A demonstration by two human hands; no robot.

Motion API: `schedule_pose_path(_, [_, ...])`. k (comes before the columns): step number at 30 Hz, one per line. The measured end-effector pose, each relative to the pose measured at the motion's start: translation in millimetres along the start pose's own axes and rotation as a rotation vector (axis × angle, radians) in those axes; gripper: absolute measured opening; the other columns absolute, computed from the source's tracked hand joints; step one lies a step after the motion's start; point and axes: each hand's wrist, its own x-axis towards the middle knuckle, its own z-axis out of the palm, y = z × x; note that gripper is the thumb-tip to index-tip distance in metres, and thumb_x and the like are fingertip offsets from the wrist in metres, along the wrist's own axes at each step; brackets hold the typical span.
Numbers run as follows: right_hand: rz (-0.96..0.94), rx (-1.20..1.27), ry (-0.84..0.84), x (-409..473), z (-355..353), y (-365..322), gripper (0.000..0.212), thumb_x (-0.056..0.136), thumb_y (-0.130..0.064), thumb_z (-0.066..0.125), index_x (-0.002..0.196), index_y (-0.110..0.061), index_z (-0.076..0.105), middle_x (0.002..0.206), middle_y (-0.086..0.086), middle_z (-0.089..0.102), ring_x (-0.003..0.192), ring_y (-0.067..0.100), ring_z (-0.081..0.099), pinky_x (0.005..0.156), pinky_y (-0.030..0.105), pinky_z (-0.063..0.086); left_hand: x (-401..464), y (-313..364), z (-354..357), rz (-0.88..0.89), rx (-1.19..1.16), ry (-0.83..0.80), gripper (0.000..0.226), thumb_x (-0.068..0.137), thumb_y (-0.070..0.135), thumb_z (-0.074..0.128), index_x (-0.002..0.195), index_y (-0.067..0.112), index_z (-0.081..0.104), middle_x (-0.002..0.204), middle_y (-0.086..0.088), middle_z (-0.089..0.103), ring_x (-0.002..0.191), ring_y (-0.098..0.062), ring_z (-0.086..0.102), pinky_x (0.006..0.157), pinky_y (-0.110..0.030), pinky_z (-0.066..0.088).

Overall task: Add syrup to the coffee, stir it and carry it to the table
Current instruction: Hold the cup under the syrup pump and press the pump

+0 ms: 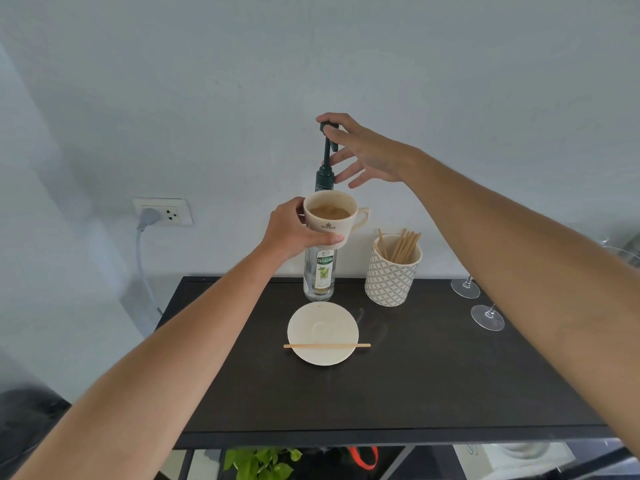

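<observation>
The dark tabletop [398,375] carries the syrup bottle [319,271] at its far edge, and nearer to me the saucer [322,329] with one wooden stirrer [327,346] across it. My left hand [291,233] grips the coffee cup [330,216], lifted in front of the bottle below the spout. My right hand [363,154] rests with spread, straight fingers on the pump head [327,128]. I think I should press straight down, slowly, and keep the cup level under the nozzle.

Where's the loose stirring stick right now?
In the head view, the wooden stirrer lies flat across the near part of the empty saucer, mid-shelf, in front of the syrup bottle.
</observation>
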Motion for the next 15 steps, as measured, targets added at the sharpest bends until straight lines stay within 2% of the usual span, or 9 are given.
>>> schedule_pose_path(8, [0.019, 0.028, -0.017, -2.8, -3.6, -4.0, 0.051, 0.103, -0.068, 0.031, 0.152, -0.054, 0.027, 0.141, 0.014, 0.057, 0.109, 0.041, 0.071, 0.104, 0.059, 0.051, -4.9, 0.1, -2.0, -0.014, 0.001, -0.008, 0.072, 0.055, 0.041, 0.096, 0.115, 0.017, 0.064, 0.108, 0.004, 0.07, 0.098, -0.013, 0.066, 0.085, -0.039, 0.058])
schedule_pose_path(15, [0.008, -0.006, 0.035, -6.2, -4.2, -6.5, 0.061, 0.097, -0.077, 0.026, 0.154, -0.059, 0.02, 0.159, 0.009, 0.043, 0.117, 0.037, 0.067, 0.104, 0.056, 0.051, -9.7, -0.4, -4.0, -0.009, 0.01, -0.008, 0.073, 0.053, 0.043, 0.096, 0.114, 0.018, 0.064, 0.106, 0.005, 0.07, 0.097, -0.012, 0.066, 0.084, -0.038, 0.058])
